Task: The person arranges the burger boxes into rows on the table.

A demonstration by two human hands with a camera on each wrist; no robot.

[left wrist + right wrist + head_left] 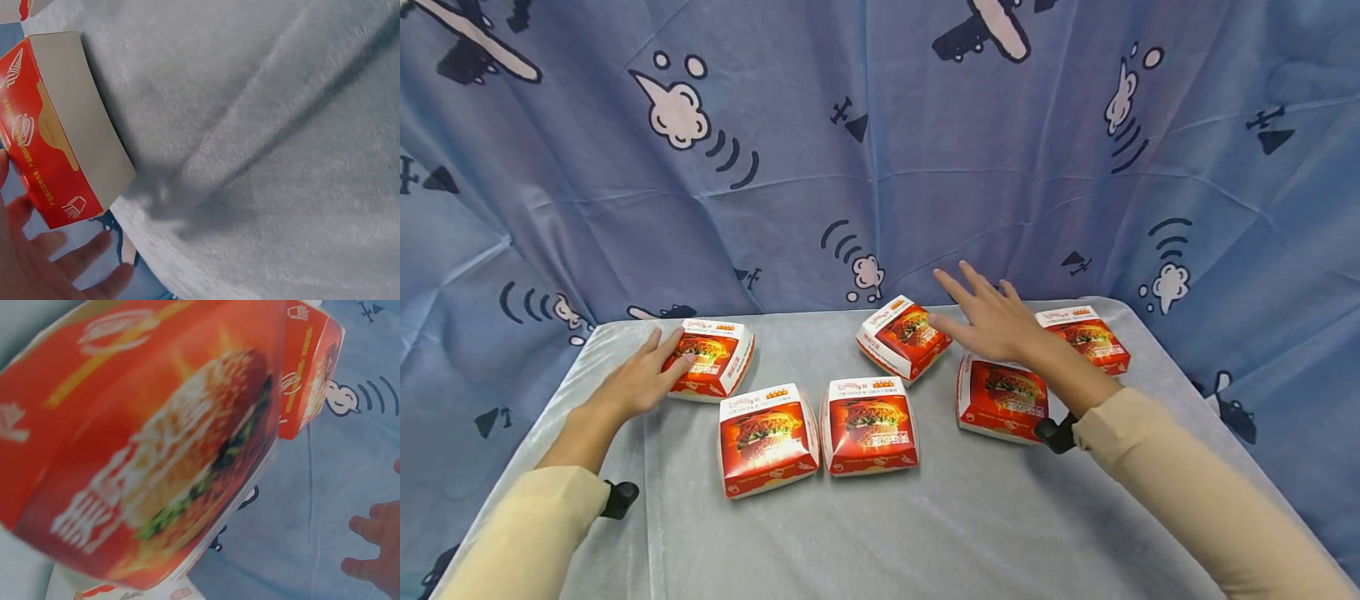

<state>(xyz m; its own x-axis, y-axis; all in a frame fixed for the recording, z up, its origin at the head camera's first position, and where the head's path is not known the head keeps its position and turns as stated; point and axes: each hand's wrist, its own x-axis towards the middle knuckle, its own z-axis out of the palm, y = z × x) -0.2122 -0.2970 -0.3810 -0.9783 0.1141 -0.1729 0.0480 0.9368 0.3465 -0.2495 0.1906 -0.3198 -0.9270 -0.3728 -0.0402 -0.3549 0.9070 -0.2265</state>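
A red and white burger box [718, 354] lies at the back left, and my left hand [632, 379] rests against its left side, thumb toward its front. In the left wrist view the same burger box [69, 125] shows a red side panel, with the fingers [81, 256] loosely extended beside it. My right hand [992, 321] hovers with spread fingers, just right of a turned burger box [908, 337]. Below its wrist lies another burger box [1000, 400], partly covered by the forearm. The right wrist view has a large, blurred burger box [187, 444] close up.
Two burger boxes, a left one [767, 437] and a right one [870, 425], stand side by side in the middle. Another burger box [1086, 337] sits at the back right. A grey cloth covers the table [850, 533]; a blue patterned curtain [790, 100] hangs behind.
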